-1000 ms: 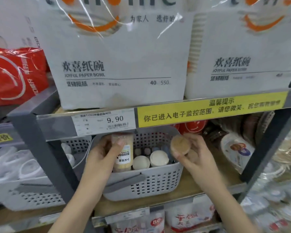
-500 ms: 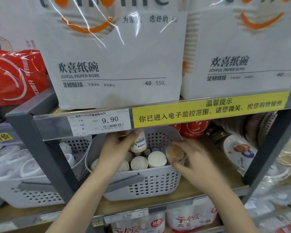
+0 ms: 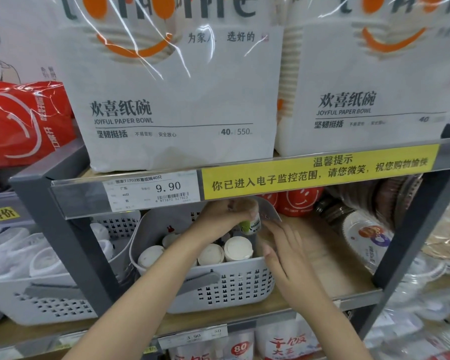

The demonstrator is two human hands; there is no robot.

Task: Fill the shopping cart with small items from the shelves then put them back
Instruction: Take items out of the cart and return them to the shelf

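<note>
I am judging this as the put-back half of the task: my left hand [image 3: 220, 216] is curling its fingers round a small cylindrical tube [image 3: 251, 224] with a pale label, holding it over the far right corner of the grey perforated plastic basket [image 3: 218, 287], at about one o'clock from the basket's middle. My right hand [image 3: 283, 245] is lying with fingers straight and relaxed along the basket's right rim, gripping nothing. Below, other tubes [image 3: 238, 249] are standing upright, showing round, matte white caps. The next move is calling for lowering the tube into a free gap without knocking its neighbours. Up at twelve o'clock, glossy film-wrapped paper bowl packs [image 3: 177, 100] are sitting on the grey metal shelf [image 3: 73, 193]. No cart is showing.
</note>
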